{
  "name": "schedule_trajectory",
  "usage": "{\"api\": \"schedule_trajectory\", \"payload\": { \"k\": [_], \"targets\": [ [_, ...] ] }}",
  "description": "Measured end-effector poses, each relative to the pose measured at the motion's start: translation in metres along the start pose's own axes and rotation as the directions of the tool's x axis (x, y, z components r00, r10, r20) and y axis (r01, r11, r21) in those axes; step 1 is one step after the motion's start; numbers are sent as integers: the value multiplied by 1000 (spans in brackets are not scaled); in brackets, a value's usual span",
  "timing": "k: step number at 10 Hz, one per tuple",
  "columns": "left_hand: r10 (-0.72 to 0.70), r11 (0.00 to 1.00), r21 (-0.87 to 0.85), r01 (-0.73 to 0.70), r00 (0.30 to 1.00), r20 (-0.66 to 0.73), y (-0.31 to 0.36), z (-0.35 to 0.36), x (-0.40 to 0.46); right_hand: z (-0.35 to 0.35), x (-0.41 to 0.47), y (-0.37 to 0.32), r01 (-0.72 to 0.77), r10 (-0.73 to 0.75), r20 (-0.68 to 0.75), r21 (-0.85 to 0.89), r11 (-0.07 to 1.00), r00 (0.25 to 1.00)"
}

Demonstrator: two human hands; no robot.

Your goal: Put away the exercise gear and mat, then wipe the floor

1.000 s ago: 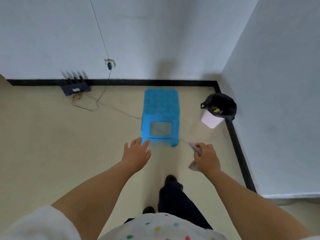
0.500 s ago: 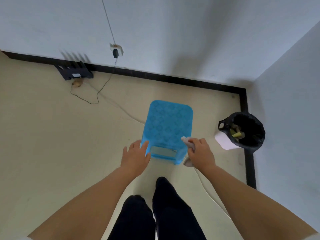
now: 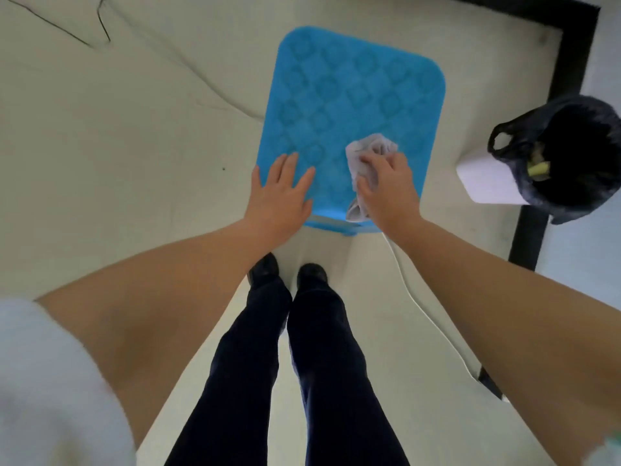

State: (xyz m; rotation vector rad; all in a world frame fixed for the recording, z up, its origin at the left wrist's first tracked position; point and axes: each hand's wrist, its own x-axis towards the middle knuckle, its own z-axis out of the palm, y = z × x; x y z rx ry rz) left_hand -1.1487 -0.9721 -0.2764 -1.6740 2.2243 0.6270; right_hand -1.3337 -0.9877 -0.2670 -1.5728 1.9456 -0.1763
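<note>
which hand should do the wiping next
Right. The right hand already grips the cloth over the blue stool; the left hand lies flat at the stool's edge, holding nothing.

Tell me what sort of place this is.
Probably a corner of a plain room in a home or office: bare cream floor edged by black skirting, a blue patterned plastic stool, and a white waste bin lined with a black bag beside it.

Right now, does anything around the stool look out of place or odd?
Two things. A white cord trails loose across the floor by the person's feet, a possible trip hazard. The bin beside the blue stool appears tilted. Nothing looks spilled.
</note>
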Motion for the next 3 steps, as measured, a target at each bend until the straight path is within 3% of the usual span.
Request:
{"api": "schedule_trajectory", "payload": {
  "k": [1,3],
  "targets": [
    [6,1000,11,-6,1000,-15,-1,4,-3,3,-2,2,55,-55,2,-67,996,998],
    [-7,999,-33,13,984,177,-2,-46,-3,-43,5,-12,52,14,270,-233,971,963]
  ]
}}
